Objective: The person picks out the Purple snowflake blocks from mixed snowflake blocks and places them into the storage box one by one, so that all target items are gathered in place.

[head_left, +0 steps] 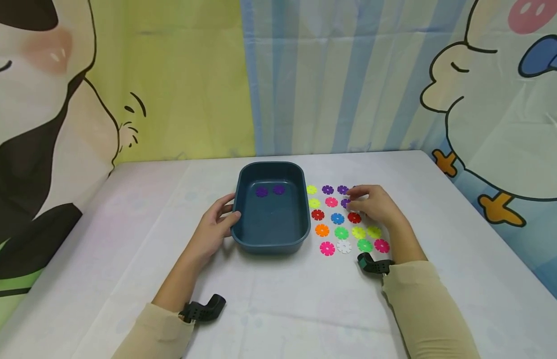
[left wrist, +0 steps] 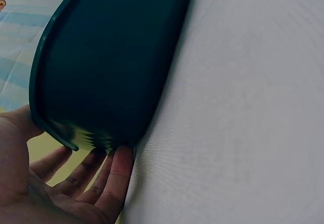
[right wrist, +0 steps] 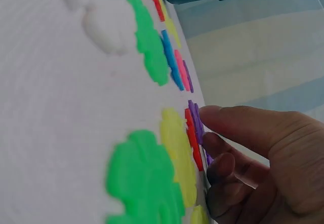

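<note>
A dark blue rectangular plastic tub [head_left: 271, 219] stands on the table, and two purple notched discs [head_left: 262, 192] lie inside it. My left hand [head_left: 215, 222] holds the tub's left side, its thumb at the rim and its fingers against the outer wall. Right of the tub, notched plastic discs in several colours lie flat in rows. Over the far right of these rows, my right hand [head_left: 374, 202] reaches with thumb and fingers bent and a gap between them. Its fingertips are right at a purple disc [head_left: 345, 203]. Another purple disc at the back is partly hidden by the fingers.
Nearer discs include a white disc [head_left: 343, 246], a green disc [head_left: 365, 245] and a pink disc [head_left: 382, 246]. A white cloth covers the table [head_left: 278, 299]. Behind it hangs a printed curtain [head_left: 305, 75]. Each wrist wears a black band with a camera mount [head_left: 374, 264].
</note>
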A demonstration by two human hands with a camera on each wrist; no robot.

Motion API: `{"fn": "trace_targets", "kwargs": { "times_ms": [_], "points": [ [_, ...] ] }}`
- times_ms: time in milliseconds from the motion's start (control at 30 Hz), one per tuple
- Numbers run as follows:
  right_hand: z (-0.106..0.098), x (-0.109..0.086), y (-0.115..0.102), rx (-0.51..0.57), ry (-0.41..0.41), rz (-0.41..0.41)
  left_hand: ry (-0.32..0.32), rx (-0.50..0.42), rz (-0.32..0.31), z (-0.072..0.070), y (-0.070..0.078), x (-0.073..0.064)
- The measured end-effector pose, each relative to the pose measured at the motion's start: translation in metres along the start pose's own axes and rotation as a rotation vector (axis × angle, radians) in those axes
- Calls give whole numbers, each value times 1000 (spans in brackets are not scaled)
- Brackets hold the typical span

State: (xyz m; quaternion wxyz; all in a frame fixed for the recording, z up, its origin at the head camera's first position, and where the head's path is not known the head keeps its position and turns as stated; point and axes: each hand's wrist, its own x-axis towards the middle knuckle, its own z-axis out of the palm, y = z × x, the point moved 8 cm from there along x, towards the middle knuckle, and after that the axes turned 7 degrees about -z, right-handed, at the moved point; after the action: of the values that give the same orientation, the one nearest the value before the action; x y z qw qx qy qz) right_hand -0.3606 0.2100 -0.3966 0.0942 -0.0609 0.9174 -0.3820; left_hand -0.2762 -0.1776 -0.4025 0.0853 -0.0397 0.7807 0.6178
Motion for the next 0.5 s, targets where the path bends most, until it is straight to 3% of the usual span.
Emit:
{"fn": "trace_targets", "kwargs": {
  "times_ms": [500],
  "points": [
    [1, 0, -1, -48, 12, 18, 4, 3, -4, 1, 0, 1]
  ]
}}
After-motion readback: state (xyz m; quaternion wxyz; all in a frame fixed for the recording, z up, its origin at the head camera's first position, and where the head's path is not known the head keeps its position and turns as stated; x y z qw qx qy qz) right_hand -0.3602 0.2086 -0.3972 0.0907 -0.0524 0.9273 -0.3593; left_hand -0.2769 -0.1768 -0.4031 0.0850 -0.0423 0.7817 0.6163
